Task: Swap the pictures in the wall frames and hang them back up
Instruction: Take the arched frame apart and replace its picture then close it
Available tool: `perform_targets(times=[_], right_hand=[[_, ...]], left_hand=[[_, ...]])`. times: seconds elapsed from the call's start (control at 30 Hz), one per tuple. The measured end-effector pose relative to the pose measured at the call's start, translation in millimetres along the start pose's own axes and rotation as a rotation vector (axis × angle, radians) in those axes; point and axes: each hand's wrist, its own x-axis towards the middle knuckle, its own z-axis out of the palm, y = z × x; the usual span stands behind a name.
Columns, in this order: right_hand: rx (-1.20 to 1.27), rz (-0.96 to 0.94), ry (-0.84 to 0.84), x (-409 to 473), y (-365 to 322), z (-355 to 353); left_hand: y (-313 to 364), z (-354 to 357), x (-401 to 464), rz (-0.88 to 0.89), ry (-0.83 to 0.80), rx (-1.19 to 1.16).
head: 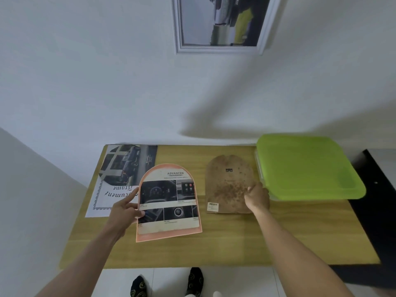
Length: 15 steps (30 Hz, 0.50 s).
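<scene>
While a white-framed car picture (220, 22) hangs on the wall above, a person stands at a wooden table (235, 239) pushed against that wall. The left hand (126, 211) pinches the left edge of an arched, orange-rimmed frame (168, 202), thumb on the front and fingers behind, lifting that side off the table; a dashboard picture headed "ADVANCED" sits in it. The right hand (256, 198) grips the right edge of the brown arched backing board (228, 185), which lies flat — barcode sticker at its lower left corner — just beside a clear storage box with a green lid (306, 166). At the table's far left corner lie a car brochure page (126, 163) and, partly under it, a white "Document Frame" sheet (102, 200). Two feet in dark patterned socks (196, 279) show below the table edge.
</scene>
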Motion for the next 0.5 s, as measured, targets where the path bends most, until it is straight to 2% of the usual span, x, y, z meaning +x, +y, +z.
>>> perform_targets(times=[0.07, 0.2, 0.5], right_hand=[[-0.171, -0.124, 0.023, -7, 1, 13], [-0.366, -0.362, -0.165, -21, 3, 38], [-0.455, -0.336, -0.212, 3, 20, 28]], left_hand=[[1, 3, 0, 0.002, -0.002, -0.001], [1, 9, 0, -0.001, -0.004, 0.007], [-2, 10, 4, -0.003, -0.007, 0.021]])
